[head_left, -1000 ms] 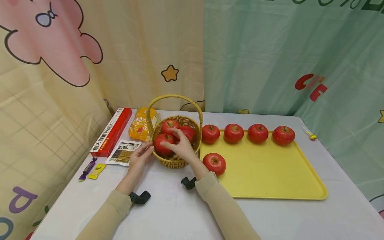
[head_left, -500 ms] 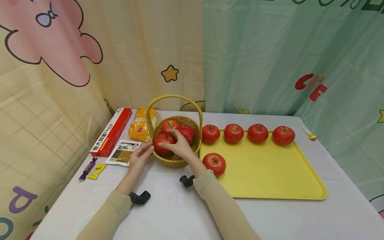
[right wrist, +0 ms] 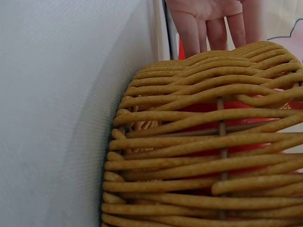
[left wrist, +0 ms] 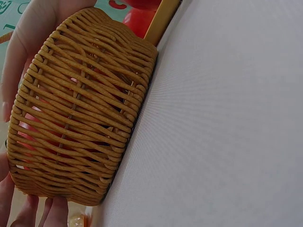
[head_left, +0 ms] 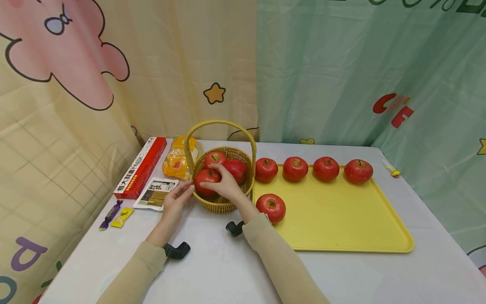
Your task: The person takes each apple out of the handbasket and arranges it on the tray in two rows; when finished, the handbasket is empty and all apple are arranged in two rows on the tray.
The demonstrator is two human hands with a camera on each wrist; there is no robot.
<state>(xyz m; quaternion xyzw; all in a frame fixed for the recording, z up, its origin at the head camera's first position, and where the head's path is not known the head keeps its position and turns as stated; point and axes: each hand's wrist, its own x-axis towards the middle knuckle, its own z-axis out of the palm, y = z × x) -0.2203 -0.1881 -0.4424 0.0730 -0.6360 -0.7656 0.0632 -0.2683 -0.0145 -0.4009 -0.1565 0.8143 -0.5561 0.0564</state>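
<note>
A woven basket (head_left: 228,203) with a hoop handle holds three red apples. My right hand (head_left: 218,181) reaches in from the front and curls round the front-left apple (head_left: 203,177), thumb on its near side and fingers over its top. My left hand (head_left: 180,196) lies with straight fingers against the basket's left wall. The left wrist view is filled by the basket wall (left wrist: 80,123), with red showing through the weave. In the right wrist view the basket (right wrist: 203,156) is close up, with the left hand's fingers (right wrist: 213,23) beyond it.
A yellow tray (head_left: 341,219) lies right of the basket, with a row of several apples (head_left: 295,168) along its far edge and one apple (head_left: 271,207) at its near left corner. A red box (head_left: 142,166), an orange packet (head_left: 176,160), a sachet (head_left: 155,193) and wrapped sweets (head_left: 115,214) lie left.
My right hand has closed a little further over the front-left apple and its wrist has drifted slightly left. The left hand and the basket have stayed where they were.
</note>
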